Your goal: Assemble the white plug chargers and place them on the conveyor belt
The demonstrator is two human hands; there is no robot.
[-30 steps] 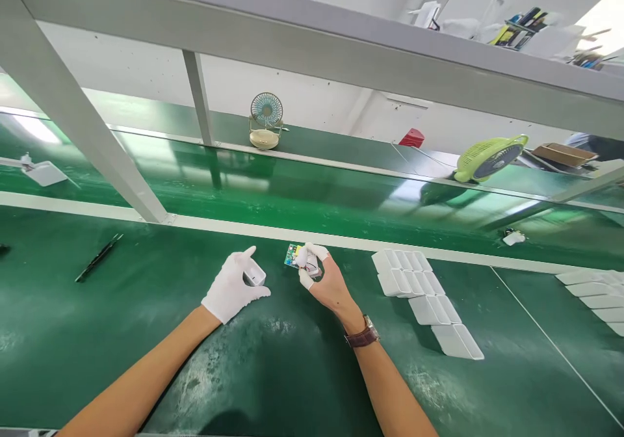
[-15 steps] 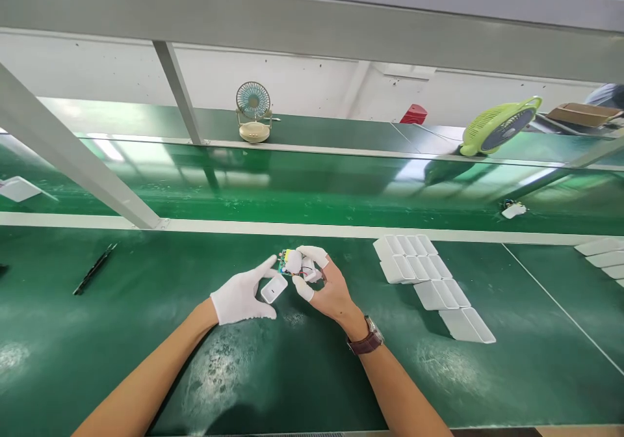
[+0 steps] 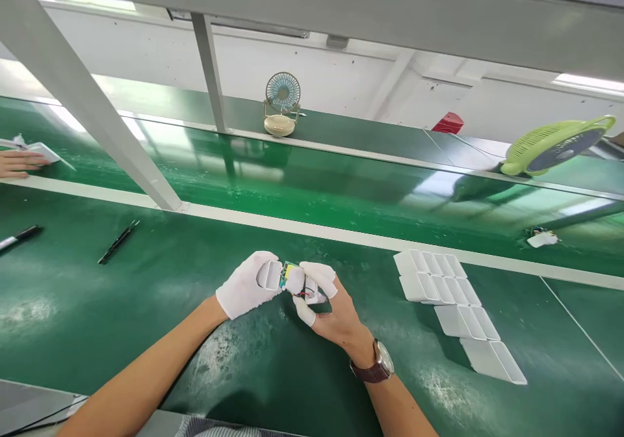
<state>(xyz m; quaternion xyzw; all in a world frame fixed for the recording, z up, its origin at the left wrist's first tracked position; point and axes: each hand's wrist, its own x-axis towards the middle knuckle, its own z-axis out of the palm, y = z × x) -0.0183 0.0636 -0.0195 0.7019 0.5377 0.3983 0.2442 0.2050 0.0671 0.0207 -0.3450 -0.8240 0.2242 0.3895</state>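
Observation:
My left hand, in a white glove, is closed round a small white charger housing whose open end shows. Right against that housing is a circuit board assembly with a yellow part, a white pad and thin red and dark wires. My right hand, with white finger covers on thumb and fingers, pinches the assembly from the right. A white plastic piece sits at the assembly's wired end, partly hidden by my fingers. Whether the board's edge is inside the housing I cannot tell.
White housings stand in rows at right. Black tweezers and a pen lie at left. Another board assembly is beyond the white rail. Another person's hand touches a white piece at far left. Fans stand behind.
My left hand has closed on the housing, turning it from port face up to open end showing, beside the board. The view has shifted, and another person's hand appears at left.

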